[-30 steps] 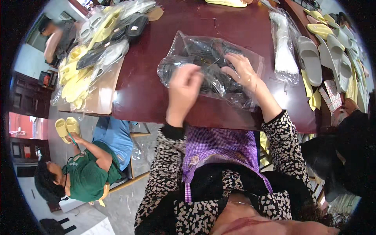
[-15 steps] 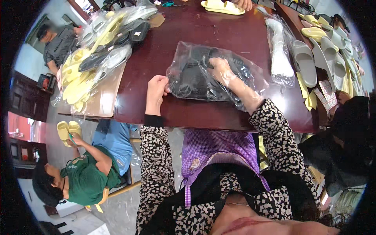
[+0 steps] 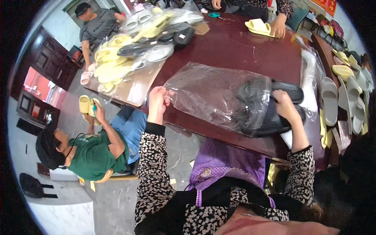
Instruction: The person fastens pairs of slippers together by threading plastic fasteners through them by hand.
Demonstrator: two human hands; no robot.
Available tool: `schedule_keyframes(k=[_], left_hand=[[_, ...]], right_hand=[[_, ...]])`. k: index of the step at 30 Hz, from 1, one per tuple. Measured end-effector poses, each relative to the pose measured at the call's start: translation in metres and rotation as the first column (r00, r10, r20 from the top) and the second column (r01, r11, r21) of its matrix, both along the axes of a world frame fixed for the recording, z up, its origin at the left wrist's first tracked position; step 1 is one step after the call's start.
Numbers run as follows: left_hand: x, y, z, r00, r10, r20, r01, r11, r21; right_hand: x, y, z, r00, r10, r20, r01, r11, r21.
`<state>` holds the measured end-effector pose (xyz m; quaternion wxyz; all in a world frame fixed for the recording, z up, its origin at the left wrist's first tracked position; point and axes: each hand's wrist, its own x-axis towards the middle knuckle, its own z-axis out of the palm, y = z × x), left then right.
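Note:
A clear plastic bag lies stretched across the table in front of me. My left hand is closed, pinching the bag's left end. At the opposite end is a pair of black slippers, partly inside the bag and partly sticking out of its right opening. My right hand grips the slippers where they come out, its fingertips partly hidden by them.
Bagged yellow, white and black slippers are piled at the left. Empty clear bags lie right, near loose grey slippers. Across the table, a person's hand touches a yellow slipper. At left, a person in green holds yellow slippers.
My right hand has moved right with the black slippers, which were well inside the bag and now protrude from its right end. The bag is stretched longer, and the view has turned.

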<state>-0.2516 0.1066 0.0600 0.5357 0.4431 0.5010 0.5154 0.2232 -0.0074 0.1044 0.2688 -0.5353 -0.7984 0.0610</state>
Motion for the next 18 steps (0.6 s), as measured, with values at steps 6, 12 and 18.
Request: schedule_keyframes(k=[6,12,18], left_hand=[[0.017,0.032,0.108,0.981,-0.068,0.181,0.024,0.971,0.236],[0.029,0.095,0.235,0.963,-0.031,0.268,-0.163,0.723,0.672],[-0.003,0.139,0.273,0.957,-0.026,0.289,-0.244,0.465,0.851]], right_hand=[[0.043,-0.004,-0.019,0.941,-0.330,-0.072,0.334,0.941,0.053],[0.044,0.002,-0.050,0.888,-0.412,-0.206,0.431,0.901,0.055],[0.041,-0.003,-0.060,0.889,-0.426,-0.168,0.446,0.889,0.104]])
